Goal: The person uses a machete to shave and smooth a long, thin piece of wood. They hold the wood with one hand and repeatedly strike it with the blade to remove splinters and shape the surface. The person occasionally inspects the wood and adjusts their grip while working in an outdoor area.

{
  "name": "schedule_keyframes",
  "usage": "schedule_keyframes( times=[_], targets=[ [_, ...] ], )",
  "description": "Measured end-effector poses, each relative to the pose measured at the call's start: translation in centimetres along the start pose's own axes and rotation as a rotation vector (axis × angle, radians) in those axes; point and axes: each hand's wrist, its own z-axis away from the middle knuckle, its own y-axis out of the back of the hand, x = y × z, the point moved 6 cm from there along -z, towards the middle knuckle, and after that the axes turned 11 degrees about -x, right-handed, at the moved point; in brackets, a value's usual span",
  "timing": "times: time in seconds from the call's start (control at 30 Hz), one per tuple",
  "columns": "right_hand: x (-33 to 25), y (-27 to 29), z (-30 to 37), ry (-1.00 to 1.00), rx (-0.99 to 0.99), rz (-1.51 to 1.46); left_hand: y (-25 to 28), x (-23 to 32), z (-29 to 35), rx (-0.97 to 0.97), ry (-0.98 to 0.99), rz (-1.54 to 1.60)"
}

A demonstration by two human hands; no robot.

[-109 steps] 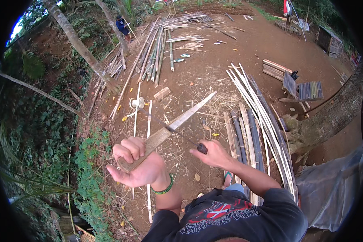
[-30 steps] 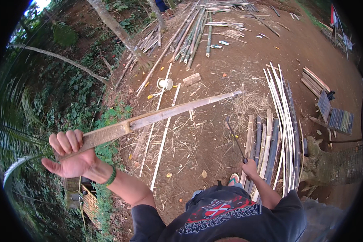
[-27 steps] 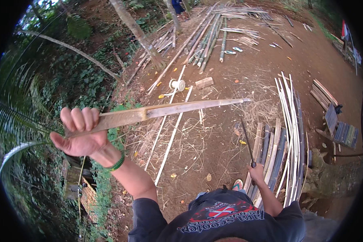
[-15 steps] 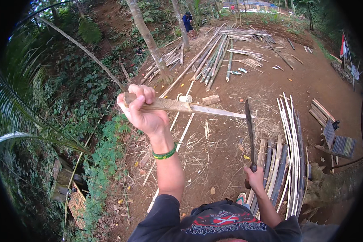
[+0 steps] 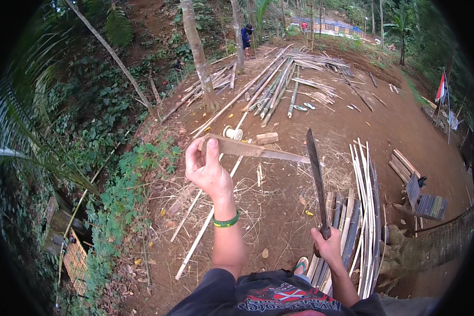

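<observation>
My left hand (image 5: 210, 174) is raised at the middle of the view. It pinches one end of a pale, flat split bamboo piece (image 5: 238, 148), thumb upward. The piece points right and narrows to a thin, whitish strip beyond a step in its surface. Lower right, my right hand (image 5: 329, 244) is wrapped round the handle of a machete (image 5: 317, 181). The dark blade stands nearly upright, its tip level with the strip's far end; whether blade and strip touch I cannot tell.
Long pale strips (image 5: 364, 210) and bamboo lengths (image 5: 351, 231) lie beside my right hand. A spool (image 5: 232, 133) and short block (image 5: 267, 138) sit on brown soil strewn with shavings. Farther off are bamboo poles (image 5: 274, 92), trees (image 5: 201, 63) and a person (image 5: 246, 39). Plants cover the left slope.
My left hand has moved right and slightly down with the bamboo piece, and its grip has turned so the thumb points up. My right hand and machete appear slightly farther left. The view has shifted.
</observation>
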Motion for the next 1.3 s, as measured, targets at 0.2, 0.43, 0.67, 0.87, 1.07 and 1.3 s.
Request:
schedule_keyframes(
  times=[0.2, 0.43, 0.67, 0.87, 1.07, 1.3],
  targets=[
    [-11.9, -0.1, 4.9, 0.318, -0.159, 0.015, -5.0, 2.4, 1.7, -0.632, -0.045, 0.198],
    [-19.7, 2.2, 11.3, 0.461, -0.031, 0.271, -11.0, 6.4, 6.6, -0.925, -0.199, 0.309],
    [-20.9, 3.4, 15.7, 0.387, 0.029, 0.369, -12.9, 10.1, 10.3, -1.029, -0.463, 0.199],
    [-20.4, 3.8, 17.6, 0.32, 0.042, 0.381, -12.9, 10.9, 11.8, -1.04, -0.448, 0.17],
    [-19.7, 3.4, 18.7, 0.262, 0.046, 0.412, -11.7, 10.8, 12.4, -1.088, -0.428, 0.013],
    [-20.9, 2.8, 20.0, 0.263, 0.128, 0.636, -10.5, 10.6, 12.7, -1.07, -0.44, 0.062]
  ],
)
